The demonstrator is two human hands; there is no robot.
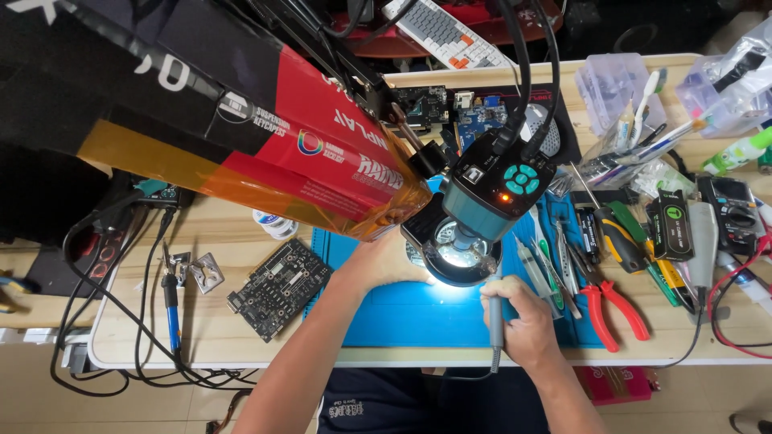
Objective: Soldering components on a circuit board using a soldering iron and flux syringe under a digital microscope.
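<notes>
My right hand (523, 317) grips a grey pen-shaped soldering handpiece (496, 321), its tip pointing up under the lit ring light. My left hand (378, 264) rests on the blue work mat (402, 309), fingers reaching under the teal microscope camera (490, 197); whatever it touches there is hidden by the microscope head. The ring light (460, 255) glows white just above both hands.
A dark circuit board (279, 288) lies left of the mat. Red-handled pliers (611, 309), screwdrivers and tweezers crowd the right. A multimeter (732, 213) sits far right. A blue-handled tool (171, 309) and cables lie at the left. A red and black box (241, 112) overhangs the top left.
</notes>
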